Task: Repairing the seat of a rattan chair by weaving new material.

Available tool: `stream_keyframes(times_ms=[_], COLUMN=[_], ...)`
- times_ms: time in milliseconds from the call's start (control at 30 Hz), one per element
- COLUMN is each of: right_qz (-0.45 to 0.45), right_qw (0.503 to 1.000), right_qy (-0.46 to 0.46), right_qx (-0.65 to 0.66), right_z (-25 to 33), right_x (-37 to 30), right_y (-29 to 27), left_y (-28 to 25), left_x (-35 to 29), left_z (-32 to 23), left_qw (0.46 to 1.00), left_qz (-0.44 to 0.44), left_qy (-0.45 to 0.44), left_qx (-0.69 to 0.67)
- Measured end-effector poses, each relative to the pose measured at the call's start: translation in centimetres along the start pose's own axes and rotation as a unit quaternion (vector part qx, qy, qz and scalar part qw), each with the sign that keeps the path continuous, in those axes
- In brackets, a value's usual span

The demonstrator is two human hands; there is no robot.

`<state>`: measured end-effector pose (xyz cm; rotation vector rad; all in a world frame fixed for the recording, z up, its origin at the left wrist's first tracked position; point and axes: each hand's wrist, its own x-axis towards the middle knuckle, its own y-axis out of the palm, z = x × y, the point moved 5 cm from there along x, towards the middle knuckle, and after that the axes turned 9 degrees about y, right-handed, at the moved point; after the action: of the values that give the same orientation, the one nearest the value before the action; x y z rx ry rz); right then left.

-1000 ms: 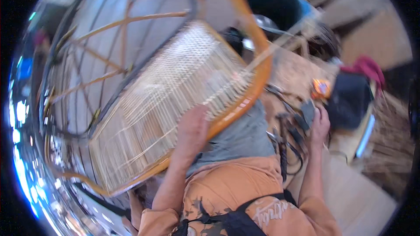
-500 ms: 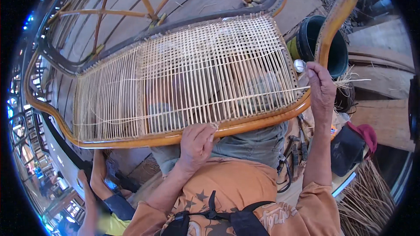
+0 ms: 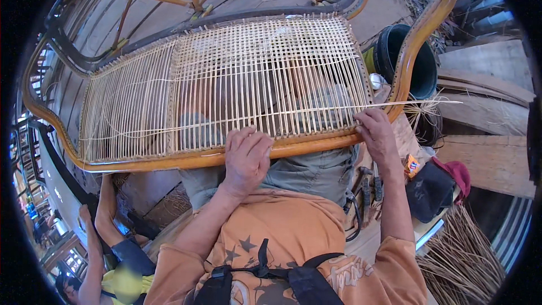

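A rattan seat frame (image 3: 316, 144) lies across my lap, filled with a panel of pale cane strands (image 3: 265, 90). The crosswise weave is dense along the far side of its middle section. My left hand (image 3: 247, 159) is curled over the near rail, its fingertips at the panel's edge. At the right near corner, my right hand (image 3: 377, 135) has bent fingers at a loose cane strand (image 3: 418, 102). That strand crosses the upright strands and sticks out past the frame on the right. The exact fingertip contact is partly hidden.
Beyond the frame's right arm stands a dark green bucket (image 3: 424, 70). A dark cap with a red brim (image 3: 432, 189), an orange packet (image 3: 411, 165) and hand tools (image 3: 367, 192) lie at my right, above bundled cane (image 3: 463, 248). Another person (image 3: 121, 268) sits at lower left.
My right hand has moved left and nearer from the frame's right arm to the panel's corner. My left hand's fingers have spread over the rail. The view has shifted slightly.
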<state>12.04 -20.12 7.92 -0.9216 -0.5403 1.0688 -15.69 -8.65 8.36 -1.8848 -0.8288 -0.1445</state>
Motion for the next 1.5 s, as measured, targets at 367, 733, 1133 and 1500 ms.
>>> stream_keyframes(times_ms=[367,733,1133,1500], right_qz=[-0.073,-0.124,-0.22,-0.123], right_qw=[0.996,0.989,0.867,0.93], right_qy=[-0.046,-0.027,0.202,0.19], right_qx=[0.027,0.072,0.4,0.29], right_z=[-1.0,-1.5,-4.6,-5.1], right_x=[-0.6,-0.7,-0.9,9.9], right_y=[1.8,2.5,-1.9,-2.3], left_y=[1.6,2.2,2.1,9.1], left_x=[-0.6,-0.2,-0.3,10.3], left_z=[0.4,0.6,0.6,-1.8], left_qw=[0.991,0.986,0.987,0.991], left_qz=[0.032,0.048,0.038,0.135], left_qy=[-0.047,-0.067,-0.066,0.006], left_qx=[0.117,0.145,0.138,0.013])
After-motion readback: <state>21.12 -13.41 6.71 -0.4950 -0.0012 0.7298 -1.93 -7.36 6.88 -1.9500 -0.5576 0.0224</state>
